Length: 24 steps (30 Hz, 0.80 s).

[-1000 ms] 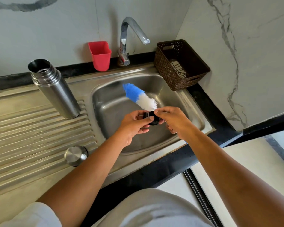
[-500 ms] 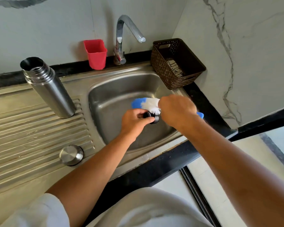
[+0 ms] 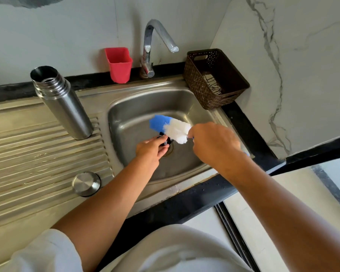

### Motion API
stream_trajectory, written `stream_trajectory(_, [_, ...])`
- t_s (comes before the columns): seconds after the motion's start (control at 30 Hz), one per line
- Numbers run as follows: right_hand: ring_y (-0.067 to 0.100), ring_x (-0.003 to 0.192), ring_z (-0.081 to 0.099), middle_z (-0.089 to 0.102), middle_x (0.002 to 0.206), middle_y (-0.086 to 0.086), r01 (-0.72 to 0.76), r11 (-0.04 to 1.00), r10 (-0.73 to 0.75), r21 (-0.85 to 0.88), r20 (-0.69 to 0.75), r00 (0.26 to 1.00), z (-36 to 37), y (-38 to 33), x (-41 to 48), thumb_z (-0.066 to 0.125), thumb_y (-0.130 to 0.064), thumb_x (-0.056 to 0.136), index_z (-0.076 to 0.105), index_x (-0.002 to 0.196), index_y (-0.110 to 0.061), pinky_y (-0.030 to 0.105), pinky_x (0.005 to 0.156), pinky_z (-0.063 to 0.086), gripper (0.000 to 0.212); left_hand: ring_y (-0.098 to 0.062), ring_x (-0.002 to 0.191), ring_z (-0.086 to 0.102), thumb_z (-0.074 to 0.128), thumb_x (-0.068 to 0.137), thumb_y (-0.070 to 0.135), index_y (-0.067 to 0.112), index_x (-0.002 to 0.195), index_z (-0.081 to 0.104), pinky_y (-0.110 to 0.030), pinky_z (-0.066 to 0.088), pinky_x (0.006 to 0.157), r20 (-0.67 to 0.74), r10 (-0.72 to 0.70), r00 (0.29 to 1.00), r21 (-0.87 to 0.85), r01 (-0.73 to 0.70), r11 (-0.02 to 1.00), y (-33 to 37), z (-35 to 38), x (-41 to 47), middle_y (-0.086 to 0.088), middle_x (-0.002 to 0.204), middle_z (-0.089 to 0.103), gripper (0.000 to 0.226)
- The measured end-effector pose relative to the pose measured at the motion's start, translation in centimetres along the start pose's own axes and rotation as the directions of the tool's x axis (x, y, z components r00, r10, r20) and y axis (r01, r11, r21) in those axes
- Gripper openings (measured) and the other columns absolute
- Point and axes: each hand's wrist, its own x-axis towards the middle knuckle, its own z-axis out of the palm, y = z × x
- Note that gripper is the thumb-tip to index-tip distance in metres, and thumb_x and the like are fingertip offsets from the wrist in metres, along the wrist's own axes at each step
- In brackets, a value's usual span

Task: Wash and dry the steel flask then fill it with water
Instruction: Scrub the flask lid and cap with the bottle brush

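- The steel flask (image 3: 62, 103) stands upright on the ribbed draining board, just beside the left rim of the sink (image 3: 200, 165), near the back edge; its mouth is open
- Its round steel cap (image 3: 86, 183) sits on the same board, towards the front edge and well apart from the flask
- The left hand (image 3: 150, 149) is out over the basin, above the drain, with fingertips and thumb pinching a small black piece (image 3: 164, 138)
- The right hand (image 3: 214, 146) has its fingers curled round the handle of a bottle brush (image 3: 171, 128); the handle is mostly hidden in the fist, and the blue and white bristle head points left and lies against the black piece
- A red cup (image 3: 119, 64) stands at the back edge, just left of the tap (image 3: 151, 48)
- A brown woven basket (image 3: 230, 95) sits at the sink's back right corner, with something pale and striped inside that I can't make out
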Motion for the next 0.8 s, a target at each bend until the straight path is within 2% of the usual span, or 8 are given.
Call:
stream_trajectory(0.1, [0.032, 0.103, 0.071, 0.072, 0.117, 0.009, -0.042, 0.995, 0.044, 0.088, -0.023, 0.999, 0.7, -0.8, 0.3, 0.055, -0.010, 0.100, 0.065, 0.134, -0.021, 0.034, 0.071, 0.053, 0.037, -0.025, 0.086, 0.077, 0.088, 0.082, 0.009, -0.003, 0.103, 0.070, -0.029, 0.065, 0.066, 0.066, -0.121, 0.990, -0.084, 0.126, 0.988, -0.3, 1.2, -0.6, -0.016, 0.097, 0.076, 0.031])
stream_trajectory(0.17, [0.032, 0.101, 0.071, 0.072, 0.116, 0.008, -0.038, 0.980, 0.039, 0.195, 0.000, 0.999, 0.9, -0.5, 0.0, 0.054, -0.011, 0.101, 0.066, 0.134, -0.023, 0.038, 0.077, 0.059, 0.036, -0.024, 0.090, 0.076, 0.085, 0.086, 0.011, -0.002, 0.100, 0.069, -0.030, 0.066, 0.071, 0.037, -0.139, 0.990, -0.184, 0.144, 0.972, 0.2, 1.2, -0.3, -0.016, 0.100, 0.075, 0.024])
stream_trajectory(0.27, [0.031, 0.099, 0.071, 0.072, 0.115, 0.007, -0.046, 0.962, 0.049, 0.269, -0.006, 0.999, 1.2, -0.3, -0.7, 0.053, -0.011, 0.102, 0.066, 0.132, -0.026, 0.040, 0.078, 0.061, 0.036, -0.023, 0.091, 0.075, 0.081, 0.089, 0.014, -0.001, 0.101, 0.069, -0.030, 0.064, 0.078, 0.021, -0.157, 0.987, -0.242, 0.158, 0.957, 0.4, 1.2, -0.2, -0.015, 0.100, 0.074, 0.023])
stream_trajectory(0.37, [0.032, 0.100, 0.070, 0.071, 0.118, 0.009, -0.120, 0.943, 0.137, 0.311, -0.033, 0.990, 1.7, -0.5, 0.2, 0.051, -0.013, 0.104, 0.064, 0.136, -0.022, 0.039, 0.078, 0.061, 0.035, -0.025, 0.093, 0.076, 0.081, 0.090, 0.018, -0.002, 0.104, 0.068, -0.030, 0.065, 0.073, 0.121, -0.184, 0.976, -0.223, 0.207, 0.953, -0.5, 2.6, -0.9, -0.018, 0.104, 0.075, 0.027])
stream_trajectory(0.43, [0.029, 0.100, 0.068, 0.070, 0.119, 0.006, -0.143, 0.894, 0.145, 0.426, 0.028, 0.989, 2.0, 0.2, 0.4, 0.053, -0.014, 0.103, 0.066, 0.134, -0.023, 0.034, 0.076, 0.056, 0.035, -0.024, 0.088, 0.076, 0.080, 0.091, 0.018, -0.004, 0.111, 0.067, -0.031, 0.065, 0.072, 0.100, -0.170, 0.980, -0.324, 0.194, 0.926, -0.1, 2.3, -0.7, -0.018, 0.105, 0.074, 0.032])
stream_trajectory(0.57, [0.019, 0.087, 0.065, 0.067, 0.103, 0.000, -0.191, 0.670, 0.165, 0.717, 0.107, 0.980, 3.4, 1.7, 0.8, 0.055, -0.016, 0.103, 0.072, 0.124, -0.022, 0.027, 0.070, 0.046, 0.028, -0.025, 0.085, 0.076, 0.076, 0.093, 0.021, -0.005, 0.115, 0.064, -0.034, 0.065, 0.074, 0.144, -0.144, 0.979, -0.422, 0.193, 0.886, 0.2, 1.5, -0.5, -0.020, 0.103, 0.075, 0.036])
stream_trajectory(0.7, [0.008, 0.046, 0.043, 0.063, 0.086, 0.004, -0.325, 0.357, 0.200, 0.876, 0.268, 0.942, 4.1, 1.7, 1.2, 0.052, -0.012, 0.103, 0.069, 0.120, -0.020, 0.020, 0.041, 0.030, 0.026, -0.022, 0.079, 0.072, 0.066, 0.100, 0.027, -0.005, 0.106, 0.063, -0.032, 0.065, 0.072, 0.246, -0.118, 0.962, -0.419, 0.215, 0.882, -0.1, 2.2, -1.2, -0.019, 0.086, 0.075, 0.033])
stream_trajectory(0.8, [0.009, 0.041, 0.033, 0.061, 0.075, 0.006, -0.378, 0.279, 0.099, 0.883, 0.365, 0.926, 3.5, 2.6, 0.1, 0.055, -0.009, 0.105, 0.069, 0.115, -0.021, 0.021, 0.036, 0.023, 0.021, -0.021, 0.077, 0.071, 0.063, 0.103, 0.030, -0.003, 0.111, 0.063, -0.032, 0.065, 0.072, 0.216, -0.103, 0.971, -0.442, 0.192, 0.876, 0.7, 0.9, -0.4, -0.017, 0.077, 0.076, 0.034])
